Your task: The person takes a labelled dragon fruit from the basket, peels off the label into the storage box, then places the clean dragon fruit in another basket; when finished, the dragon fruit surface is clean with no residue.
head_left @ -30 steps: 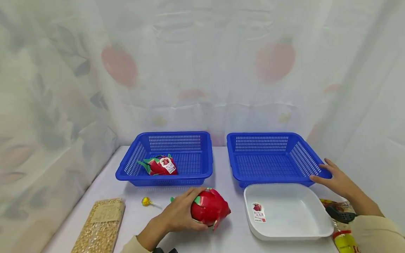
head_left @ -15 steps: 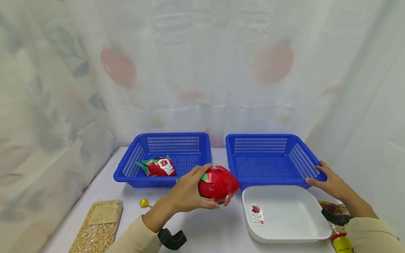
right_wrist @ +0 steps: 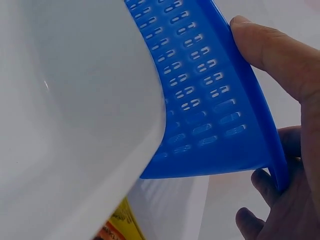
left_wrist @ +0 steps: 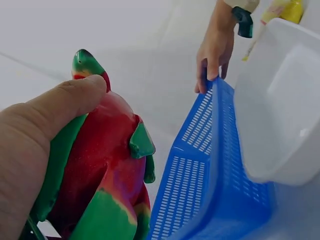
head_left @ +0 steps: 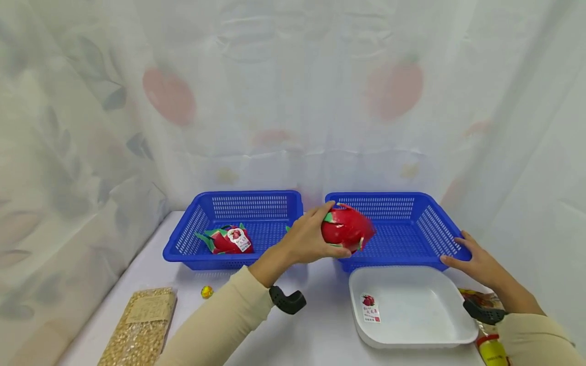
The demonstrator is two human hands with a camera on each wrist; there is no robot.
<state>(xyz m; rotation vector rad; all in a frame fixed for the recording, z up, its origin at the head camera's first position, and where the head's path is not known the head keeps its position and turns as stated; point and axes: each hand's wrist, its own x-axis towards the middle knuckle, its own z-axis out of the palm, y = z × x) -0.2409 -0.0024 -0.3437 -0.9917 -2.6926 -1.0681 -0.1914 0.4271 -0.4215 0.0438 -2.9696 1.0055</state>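
A red dragon fruit with green scales [head_left: 347,229] is gripped in my left hand [head_left: 304,238], held up over the near left part of the right blue basket [head_left: 409,262]. In the left wrist view the thumb presses along the dragon fruit [left_wrist: 107,150]. My right hand [head_left: 478,264] holds that basket at its right front corner. Thumb and fingers lie on either side of the blue rim [right_wrist: 250,95] in the right wrist view. A second dragon fruit [head_left: 231,240], bearing a white label, lies in the left blue basket [head_left: 233,260].
A white tray [head_left: 416,310] with a dragon fruit label stands in front of the right basket. At left lie a bag of beans or grains [head_left: 139,325] and a yellow-wrapped lollipop [head_left: 207,292]. Yellow-and-red packages [head_left: 492,351] sit right of the tray, partly covered by my right arm.
My left hand has lifted the dragon fruit off the table and carried it up and to the right, over the right basket. My right hand has stayed on the basket's corner.
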